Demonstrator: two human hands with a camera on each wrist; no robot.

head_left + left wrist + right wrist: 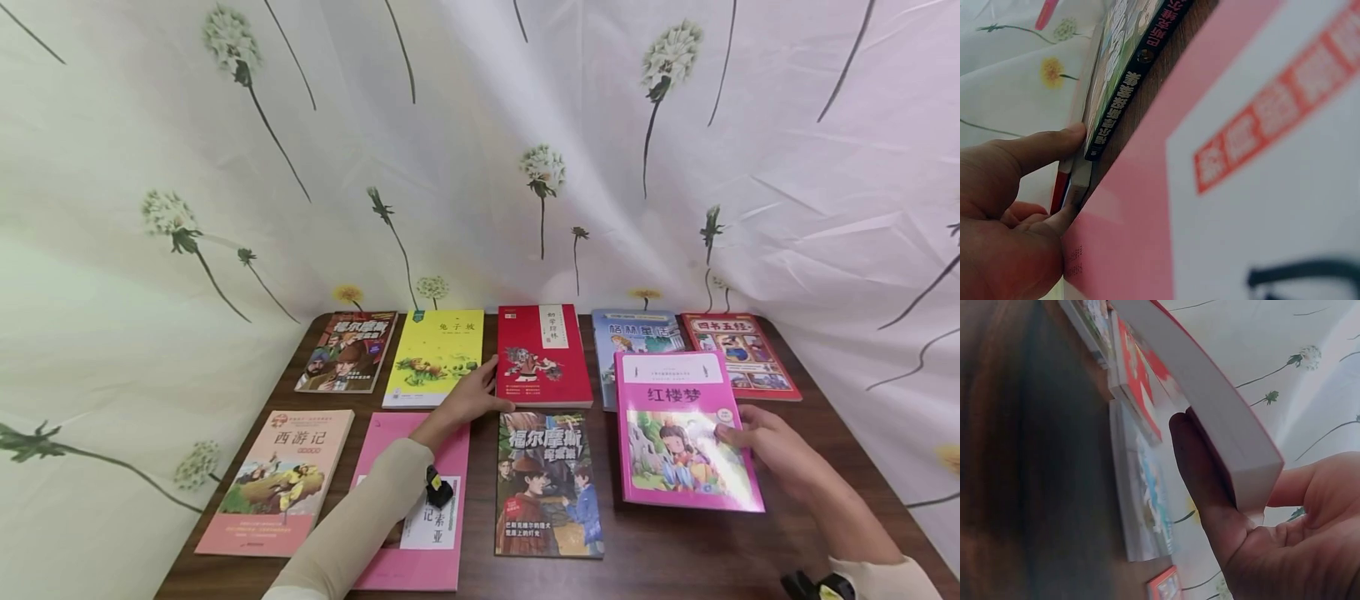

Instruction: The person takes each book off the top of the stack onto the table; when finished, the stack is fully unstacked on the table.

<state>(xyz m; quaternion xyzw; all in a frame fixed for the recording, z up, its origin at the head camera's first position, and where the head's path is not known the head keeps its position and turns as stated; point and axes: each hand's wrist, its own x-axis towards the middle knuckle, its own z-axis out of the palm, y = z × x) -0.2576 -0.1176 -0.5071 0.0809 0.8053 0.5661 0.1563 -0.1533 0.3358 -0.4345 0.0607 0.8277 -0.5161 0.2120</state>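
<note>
In the head view my left hand (468, 392) holds the near left corner of a red book (543, 358) lying in the back row. Its thumb lies at the book's near edge and its fingers are at the left side. The left wrist view shows the left hand (1010, 206) by the book edges, its fingertips partly hidden. My right hand (772, 446) grips the right side of a magenta-bordered book (690, 375), thumb on the cover. The right wrist view has the fingers of the right hand (1260, 531) under the book (1235, 419), which is raised off the table.
A yellow book (435, 358), a blue book (637, 325), a red comic-style book (738, 354) and a dark detective book (348, 350) line the back. In front lie a peach book (277, 483), a pink book (412, 425) under my left forearm, and another detective book (547, 483).
</note>
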